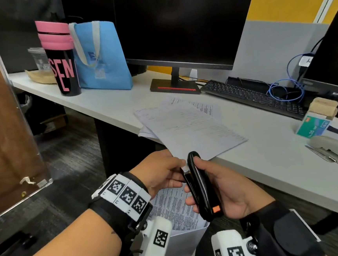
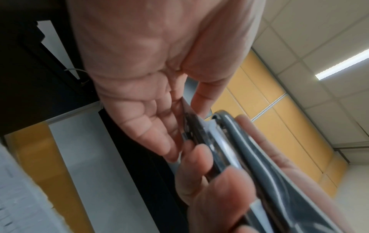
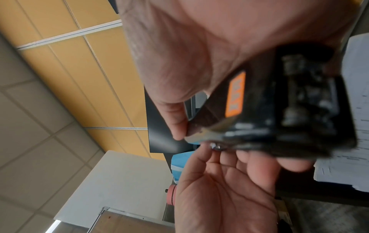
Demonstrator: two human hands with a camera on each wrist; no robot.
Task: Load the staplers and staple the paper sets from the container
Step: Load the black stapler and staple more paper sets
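Observation:
A black stapler [image 1: 199,186] with an orange label is held in the air in front of the desk edge. My right hand [image 1: 195,183] grips its body, thumb on top and fingers curled under the base. My left hand [image 1: 180,171] pinches the stapler's front end, where a small white bit shows between the jaws. In the left wrist view my left fingers [image 2: 159,130] lie along the stapler [image 2: 249,154]. The right wrist view shows the stapler's rear end [image 3: 279,102]. Under my hands a printed paper set [image 1: 171,207] stands in a white container [image 1: 184,241].
Loose printed sheets [image 1: 186,126] lie on the white desk [image 1: 269,160]. At the right are a grey stapler [image 1: 333,148] and a green staple box [image 1: 313,127]. Behind stand a keyboard [image 1: 253,98], a monitor [image 1: 185,24], a blue bag [image 1: 100,56] and a pink-lidded tumbler [image 1: 62,61].

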